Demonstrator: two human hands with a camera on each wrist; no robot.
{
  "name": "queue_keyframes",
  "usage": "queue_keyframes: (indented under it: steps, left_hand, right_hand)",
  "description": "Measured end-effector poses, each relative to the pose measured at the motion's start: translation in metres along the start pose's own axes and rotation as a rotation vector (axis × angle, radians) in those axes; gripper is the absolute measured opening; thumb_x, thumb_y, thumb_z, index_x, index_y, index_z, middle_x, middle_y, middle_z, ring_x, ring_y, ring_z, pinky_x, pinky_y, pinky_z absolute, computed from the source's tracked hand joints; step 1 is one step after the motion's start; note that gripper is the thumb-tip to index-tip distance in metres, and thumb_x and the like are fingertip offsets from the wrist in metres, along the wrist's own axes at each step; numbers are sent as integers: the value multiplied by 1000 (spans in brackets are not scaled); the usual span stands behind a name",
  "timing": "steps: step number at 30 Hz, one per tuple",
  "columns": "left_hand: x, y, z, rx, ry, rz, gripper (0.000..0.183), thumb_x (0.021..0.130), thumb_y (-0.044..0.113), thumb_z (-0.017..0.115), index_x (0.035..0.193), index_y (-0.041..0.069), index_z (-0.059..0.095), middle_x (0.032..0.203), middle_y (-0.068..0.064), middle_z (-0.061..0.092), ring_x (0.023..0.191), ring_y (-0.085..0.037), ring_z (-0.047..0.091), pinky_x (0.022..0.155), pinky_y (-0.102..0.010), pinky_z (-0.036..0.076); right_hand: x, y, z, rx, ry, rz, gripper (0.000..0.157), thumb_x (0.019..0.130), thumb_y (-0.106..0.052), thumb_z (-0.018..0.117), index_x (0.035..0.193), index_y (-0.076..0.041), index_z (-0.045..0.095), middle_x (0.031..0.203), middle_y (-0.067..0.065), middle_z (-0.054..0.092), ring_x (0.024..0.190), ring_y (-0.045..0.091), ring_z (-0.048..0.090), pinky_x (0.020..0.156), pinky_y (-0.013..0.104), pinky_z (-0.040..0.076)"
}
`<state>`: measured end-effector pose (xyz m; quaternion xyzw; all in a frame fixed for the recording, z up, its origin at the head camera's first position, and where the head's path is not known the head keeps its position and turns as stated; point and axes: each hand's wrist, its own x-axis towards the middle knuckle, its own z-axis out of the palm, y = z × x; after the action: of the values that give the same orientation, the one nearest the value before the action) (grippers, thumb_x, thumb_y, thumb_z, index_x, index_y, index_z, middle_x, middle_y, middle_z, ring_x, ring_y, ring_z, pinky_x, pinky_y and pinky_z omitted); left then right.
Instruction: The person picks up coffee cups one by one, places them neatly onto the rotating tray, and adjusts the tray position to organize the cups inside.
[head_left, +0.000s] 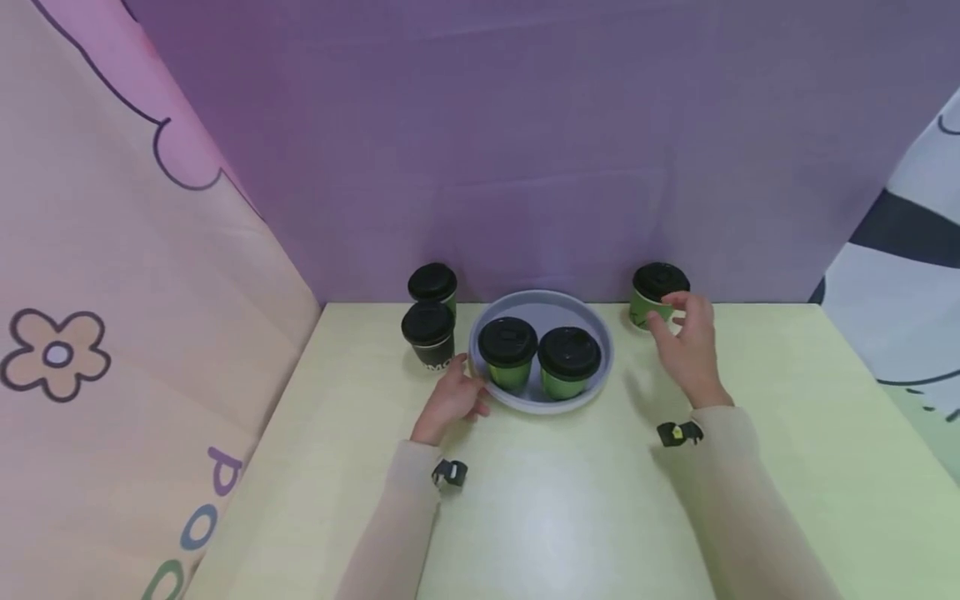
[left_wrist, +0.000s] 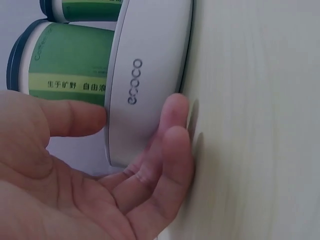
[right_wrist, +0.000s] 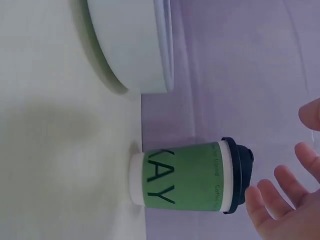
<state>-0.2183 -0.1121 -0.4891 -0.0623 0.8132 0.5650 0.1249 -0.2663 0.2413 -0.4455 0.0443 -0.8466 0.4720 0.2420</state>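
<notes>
A round grey tray (head_left: 538,407) lies on the table with two green paper cups (head_left: 510,367) under black lids in it. My left hand (head_left: 452,395) holds the tray's near left edge. In the left wrist view the thumb (left_wrist: 80,117) lies at the rim and the fingers curl along the outer wall below the "ecoco" lettering. On the right, a green lidded cup (head_left: 647,308) stands upright at the table's back edge. My right hand (head_left: 688,346) hovers beside it with thumb and fingers apart. The right wrist view shows its fingertips right by the cup's black lid (right_wrist: 237,175).
Left of the tray stand a dark lidded cup (head_left: 429,337) and, behind it, a green lidded cup (head_left: 433,283). A purple cloth (head_left: 525,150) rises directly behind the table (head_left: 540,500). Printed cloths hang at both sides.
</notes>
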Motion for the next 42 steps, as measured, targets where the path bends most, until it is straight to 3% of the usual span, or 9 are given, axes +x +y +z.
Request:
queue_keyframes:
  steps: [6, 12, 17, 22, 26, 34, 42]
  left_hand:
    - [1, 0, 3, 18, 64, 31, 63, 103, 18, 48, 159, 2, 23, 104, -20, 72, 66, -24, 72, 55, -30, 55]
    - [1, 2, 6, 43, 134, 44, 54, 104, 17, 49, 154, 3, 36, 95, -20, 72, 64, -28, 72, 53, -30, 54]
    - [-2, 4, 6, 29, 85, 18, 56, 105, 19, 47, 157, 2, 32, 89, -19, 74, 61, -26, 71, 55, -33, 57]
    - [-5, 7, 8, -37, -45, -38, 67, 105, 19, 47, 161, 2, 14, 94, -20, 75, 64, -26, 73, 56, -36, 60]
    - [-5, 5, 10, -81, -88, -61, 69, 105, 16, 46, 162, 3, 8, 97, -24, 74, 64, -26, 73, 56, -36, 61]
    - [-4, 5, 11, -86, -92, -49, 69, 106, 16, 43, 163, 6, 6, 99, -25, 72, 65, -29, 73, 56, -36, 60]
    - [-2, 3, 10, -77, -38, -45, 62, 108, 21, 42, 163, 11, 14, 97, -22, 72, 63, -27, 73, 54, -34, 59]
  right_hand:
    - [19, 3, -5, -31, 25, 18, 36, 97, -13, 61, 126, 7, 53, 129, 23, 43, 124, 35, 38, 103, 44, 36]
    - [37, 10, -3, -114, -8, -4, 50, 95, -20, 68, 136, 4, 52, 146, 29, 39, 140, 44, 30, 115, 62, 26]
    - [48, 13, -2, -189, -90, 15, 67, 94, -27, 70, 149, 0, 42, 160, 29, 25, 149, 49, 17, 118, 69, 19]
    - [56, 18, -2, -221, -131, 30, 75, 94, -30, 69, 155, -2, 36, 164, 28, 18, 151, 52, 11, 119, 71, 16]
    - [59, 26, -1, -234, -150, 36, 78, 94, -31, 69, 157, -3, 33, 165, 28, 17, 151, 53, 10, 118, 72, 17]
    - [63, 42, 0, -251, -211, 62, 79, 95, -34, 68, 159, -5, 32, 164, 28, 18, 148, 57, 15, 114, 74, 24]
    - [66, 46, 3, -255, -225, 65, 75, 95, -31, 69, 156, -3, 36, 162, 29, 23, 146, 56, 21, 116, 70, 25]
